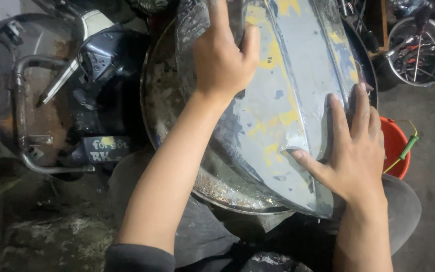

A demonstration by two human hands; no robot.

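Fingers (361,108) of our right hand (351,151) lie spread and flat on the long curved grey metal panel with yellow and blue paint patches (288,90), pressing near its 4 o'clock edge; they grasp nothing, and a small dark piece may sit under the fingertips, but we cannot tell. Our left hand (225,55) curls over the panel's edge at 11 o'clock, thumb on top, holding it. The panel rests across the wide round metal basin (159,95) above our knees. We judge the panel stiff, rather light for its size, wet-looking and perhaps slippery, with thin edges that may cut. It is best held at the two long edges. At 3 o'clock stands an orange plastic bucket (393,143), and at 9 o'clock a rusty dark motorcycle frame (51,100).
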